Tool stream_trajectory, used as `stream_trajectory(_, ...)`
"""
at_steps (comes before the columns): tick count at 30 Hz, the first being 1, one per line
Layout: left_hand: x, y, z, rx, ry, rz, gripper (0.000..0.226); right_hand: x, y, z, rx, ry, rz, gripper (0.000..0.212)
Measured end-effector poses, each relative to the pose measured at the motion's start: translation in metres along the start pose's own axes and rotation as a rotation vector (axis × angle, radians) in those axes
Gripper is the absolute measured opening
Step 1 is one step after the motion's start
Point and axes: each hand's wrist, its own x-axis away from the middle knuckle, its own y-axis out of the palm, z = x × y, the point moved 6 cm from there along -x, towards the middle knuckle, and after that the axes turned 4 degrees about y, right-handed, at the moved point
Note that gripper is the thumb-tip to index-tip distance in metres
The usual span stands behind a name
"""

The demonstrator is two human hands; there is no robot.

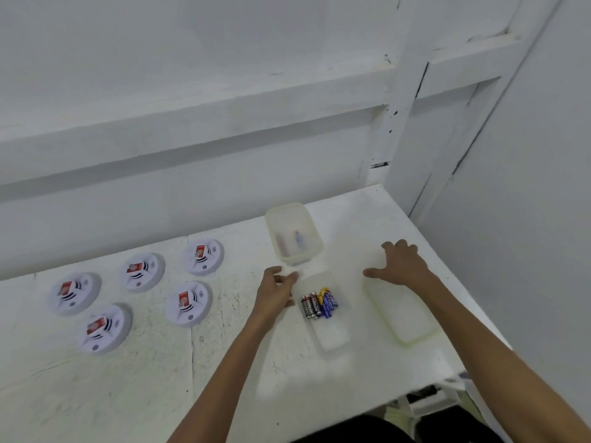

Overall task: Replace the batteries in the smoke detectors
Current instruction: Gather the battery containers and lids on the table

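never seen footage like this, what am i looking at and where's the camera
There is no machine: a person works with bare hands, and the single picture comes from a camera worn on their head, looking down. On the white table lie five smoke detectors, an open clear tub holding batteries, a loose lid and a second tub with blurred items inside. The left hand holds the open tub's rim; the right hand lies spread over the lid's far end.

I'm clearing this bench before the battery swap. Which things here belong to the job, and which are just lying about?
For the job: five smoke detectors; open box; batteries in it; far box, probably, contents blurred.
Lying about: loose lid at the right hand; dim clutter below the table edge.
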Motion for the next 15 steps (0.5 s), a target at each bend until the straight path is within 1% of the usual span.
stream_trajectory(2,0.019,0.006,-0.009,-0.026,-0.05,-0.05,0.049,0.016,0.005,0.022,0.047,0.105,-0.032,0.113)
stream_trajectory(4,0.036,0.013,-0.018,-0.035,-0.11,-0.106,0.048,0.029,0.014,0.04,0.052,0.162,-0.065,0.123)
stream_trajectory(7,0.058,0.021,-0.026,-0.026,-0.13,-0.149,0.039,0.045,0.026,0.056,-0.047,0.233,-0.067,0.125)
stream_trajectory(9,0.066,0.021,-0.026,-0.007,-0.085,-0.131,0.034,0.054,0.023,0.058,-0.156,0.248,-0.028,0.115)
stream_trajectory(12,0.073,0.021,-0.026,0.019,-0.027,-0.079,0.032,0.069,0.005,0.045,-0.275,0.176,0.048,0.083)
stream_trajectory(14,0.076,0.021,-0.027,0.038,-0.019,-0.045,0.031,0.083,-0.012,0.023,-0.27,0.086,0.115,0.059)
stream_trajectory(15,0.078,0.021,-0.027,0.047,-0.021,-0.032,0.03,0.092,-0.019,0.008,-0.253,0.04,0.151,0.052)
